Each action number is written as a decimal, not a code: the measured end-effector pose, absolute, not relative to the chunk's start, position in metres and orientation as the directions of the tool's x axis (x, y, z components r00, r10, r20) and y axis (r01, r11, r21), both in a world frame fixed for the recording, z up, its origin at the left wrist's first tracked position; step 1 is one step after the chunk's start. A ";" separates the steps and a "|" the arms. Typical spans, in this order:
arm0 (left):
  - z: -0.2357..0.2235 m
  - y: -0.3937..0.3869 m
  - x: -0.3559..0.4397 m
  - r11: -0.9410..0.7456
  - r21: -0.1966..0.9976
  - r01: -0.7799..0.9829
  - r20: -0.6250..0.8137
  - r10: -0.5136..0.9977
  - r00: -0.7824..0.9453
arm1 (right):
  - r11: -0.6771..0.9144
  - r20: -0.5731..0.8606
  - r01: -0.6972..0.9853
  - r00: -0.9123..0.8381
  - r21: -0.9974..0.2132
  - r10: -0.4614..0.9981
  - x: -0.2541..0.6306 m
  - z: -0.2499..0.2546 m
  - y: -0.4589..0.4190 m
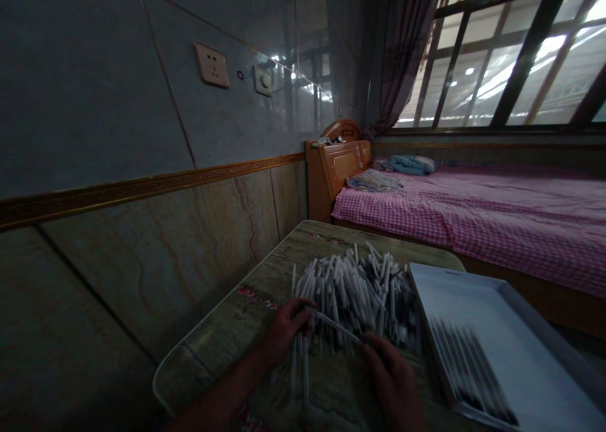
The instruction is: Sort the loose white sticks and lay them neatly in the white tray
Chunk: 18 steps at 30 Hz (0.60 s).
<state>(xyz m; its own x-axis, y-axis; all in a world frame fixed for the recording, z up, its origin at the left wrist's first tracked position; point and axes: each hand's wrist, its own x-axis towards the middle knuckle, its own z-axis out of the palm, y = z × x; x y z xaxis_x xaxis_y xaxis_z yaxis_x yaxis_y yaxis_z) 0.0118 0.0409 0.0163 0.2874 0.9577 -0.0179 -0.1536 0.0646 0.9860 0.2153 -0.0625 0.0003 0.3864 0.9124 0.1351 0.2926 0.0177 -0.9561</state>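
Observation:
A slim white pen (pixel 338 326) spans the gap between my hands, over the near side of the table. My left hand (pixel 285 331) pinches its left end with thumb and fingers. At the lower right end, the fingers of my right hand (pixel 389 372) are closed on it. Just beyond lies a large loose pile of similar white pens (pixel 348 287), some with dark parts. Below my left hand, two more white pens (pixel 305 372) point toward me; whether they touch the hand I cannot tell.
Right of the pile stands a shallow white tray (pixel 534 350) holding a row of dark-tipped pens (pixel 468 362), blurred. The marble-patterned table (pixel 222 343) runs close to a tiled wall (pixel 208 230). Behind it is a bed (pixel 473 204) with a pink checked cover.

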 end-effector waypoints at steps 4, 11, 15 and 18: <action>0.018 0.041 0.012 0.048 0.990 -0.135 -0.007 0.956 0.292 | 0.063 0.203 0.360 0.364 -0.931 0.909 0.216 -0.003 -0.061; 0.021 0.038 0.013 0.054 0.995 -0.089 -0.022 0.944 0.330 | 0.246 0.387 0.495 0.206 -0.833 0.899 0.215 -0.015 -0.066; 0.016 0.034 0.014 0.058 0.995 -0.084 -0.022 0.925 0.379 | 0.183 0.329 0.469 0.251 -0.864 0.910 0.214 -0.011 -0.071; 0.018 0.031 0.013 0.053 0.996 -0.072 -0.019 0.913 0.407 | 0.095 0.210 0.381 0.273 -0.920 0.939 0.212 -0.004 -0.073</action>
